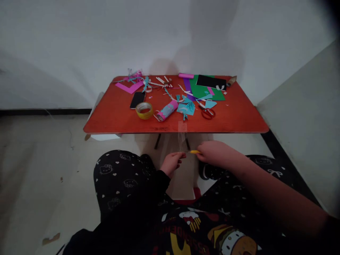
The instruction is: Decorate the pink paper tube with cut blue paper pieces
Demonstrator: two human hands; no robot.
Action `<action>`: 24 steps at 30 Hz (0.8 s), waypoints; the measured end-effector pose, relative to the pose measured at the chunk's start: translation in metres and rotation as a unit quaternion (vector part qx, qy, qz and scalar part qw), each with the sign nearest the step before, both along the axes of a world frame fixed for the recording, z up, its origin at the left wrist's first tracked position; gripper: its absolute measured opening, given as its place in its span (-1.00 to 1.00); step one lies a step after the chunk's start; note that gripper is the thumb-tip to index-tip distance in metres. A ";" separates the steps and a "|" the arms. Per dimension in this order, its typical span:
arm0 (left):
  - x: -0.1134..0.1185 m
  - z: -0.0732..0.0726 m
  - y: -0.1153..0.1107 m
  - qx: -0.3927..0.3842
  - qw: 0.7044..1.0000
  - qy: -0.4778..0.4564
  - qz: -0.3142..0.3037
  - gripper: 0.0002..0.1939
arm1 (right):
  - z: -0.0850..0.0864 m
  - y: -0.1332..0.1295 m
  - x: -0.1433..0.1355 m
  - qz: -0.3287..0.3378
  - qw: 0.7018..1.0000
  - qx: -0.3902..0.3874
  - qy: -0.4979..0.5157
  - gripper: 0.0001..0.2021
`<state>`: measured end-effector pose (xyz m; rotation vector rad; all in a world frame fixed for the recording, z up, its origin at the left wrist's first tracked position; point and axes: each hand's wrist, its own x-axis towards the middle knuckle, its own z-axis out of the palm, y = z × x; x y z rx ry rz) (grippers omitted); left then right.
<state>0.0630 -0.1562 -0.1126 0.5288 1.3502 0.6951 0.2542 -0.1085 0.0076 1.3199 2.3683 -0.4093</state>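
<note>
My left hand (172, 163) pinches the lower end of a strip of clear tape (182, 131), whose upper end is stuck to the table's front edge. In my right hand (212, 151) is a small yellow-handled cutter (196, 151), its thin metal end pointing left and meeting the tape by my left fingertips. Both hands are over my lap, just in front of the table. Beyond them on the tabletop lie a pink and blue paper-covered tube (168, 110), a roll of yellowish tape (144, 110) and red-handled scissors (208, 113).
The red table (106, 117) stands against the wall. A black phone (137, 100) lies at its left. Blue paper pieces (186, 107), pink scraps (130, 87), green sheets (217, 95) and a black rectangular item (211, 82) spread over the back and right.
</note>
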 end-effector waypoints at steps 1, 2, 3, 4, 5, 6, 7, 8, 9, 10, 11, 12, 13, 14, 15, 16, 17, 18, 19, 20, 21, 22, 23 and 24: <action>0.000 0.000 -0.002 -0.002 1.000 0.002 -0.006 -0.58 | 0.000 0.001 -0.003 0.002 1.000 0.003 0.003 -0.68; 0.000 0.000 -0.004 -0.006 1.000 0.003 -0.012 -0.60 | 0.001 0.001 -0.005 0.003 1.000 0.006 0.004 -0.68; 0.001 0.000 -0.007 -0.011 1.000 0.002 -0.020 -0.61 | 0.001 0.002 -0.006 0.003 1.000 0.008 0.003 -0.68; 0.001 0.000 -0.009 -0.016 0.999 0.001 -0.028 -0.62 | 0.001 0.003 -0.006 0.000 1.000 0.009 0.001 -0.68; 0.002 0.000 -0.012 -0.019 0.999 -0.001 -0.035 -0.62 | 0.002 0.004 -0.005 -0.002 1.000 0.008 -0.001 -0.68; 0.003 0.000 -0.014 -0.021 0.999 -0.003 -0.039 -0.62 | 0.003 0.005 -0.003 -0.003 1.000 0.007 -0.001 -0.68; 0.003 0.000 -0.016 -0.020 0.999 -0.004 -0.040 -0.62 | 0.004 0.006 0.000 -0.005 1.000 0.008 0.004 -0.67; 0.002 0.001 -0.016 -0.017 0.999 -0.006 -0.041 -0.62 | 0.006 0.007 0.004 -0.007 1.000 0.011 0.015 -0.67; 0.002 0.002 -0.016 -0.013 0.999 -0.007 -0.041 -0.62 | 0.007 0.009 0.009 -0.013 0.999 0.016 0.030 -0.67; 0.000 0.004 -0.015 -0.010 0.999 -0.012 -0.039 -0.61 | 0.007 0.011 0.016 -0.021 0.998 0.027 0.049 -0.67; -0.001 0.007 -0.014 -0.008 0.999 -0.023 -0.035 -0.61 | 0.007 0.015 0.024 -0.035 0.996 0.043 0.072 -0.66; -0.003 0.010 -0.013 -0.007 0.999 -0.039 -0.029 -0.61 | 0.005 0.020 0.032 -0.051 0.992 0.067 0.092 -0.67; -0.005 0.014 -0.012 -0.007 0.998 -0.057 -0.022 -0.60 | 0.003 0.026 0.042 -0.065 0.986 0.103 0.114 -0.67; -0.007 0.019 -0.011 -0.008 0.997 -0.077 -0.015 -0.58 | -0.001 0.033 0.051 -0.085 0.977 0.142 0.134 -0.66; -0.009 0.024 -0.009 -0.008 0.995 -0.097 -0.009 -0.54 | -0.006 0.041 0.061 -0.101 0.968 0.176 0.146 -0.63; -0.010 0.029 -0.008 -0.006 0.994 -0.113 -0.004 -0.51 | -0.012 0.049 0.069 -0.116 0.962 0.202 0.143 -0.61; -0.011 0.034 -0.007 -0.001 0.992 -0.124 -0.002 -0.48 | -0.018 0.057 0.077 -0.133 0.957 0.218 0.135 -0.59; -0.012 0.040 -0.006 0.006 0.991 -0.135 0.001 -0.46 | -0.025 0.065 0.083 -0.147 0.956 0.224 0.122 -0.58; -0.012 0.046 -0.004 0.011 0.989 -0.145 0.002 -0.44 | -0.032 0.073 0.087 -0.157 0.956 0.221 0.108 -0.56; -0.012 0.051 -0.002 0.016 0.988 -0.154 0.003 -0.42 | -0.038 0.078 0.090 -0.168 0.956 0.218 0.096 -0.54; -0.012 0.056 0.000 0.021 0.986 -0.164 0.004 -0.41 | -0.044 0.083 0.092 -0.177 0.956 0.216 0.091 -0.53; -0.011 0.061 0.002 0.026 0.984 -0.174 0.004 -0.41 | -0.048 0.086 0.092 -0.187 0.954 0.215 0.090 -0.53; -0.011 0.066 0.004 0.032 0.983 -0.183 0.005 -0.41 | -0.052 0.087 0.091 -0.199 0.951 0.220 0.089 -0.53; -0.010 0.071 0.007 0.037 0.981 -0.190 0.006 -0.41 | -0.053 0.086 0.088 -0.209 0.945 0.233 0.094 -0.54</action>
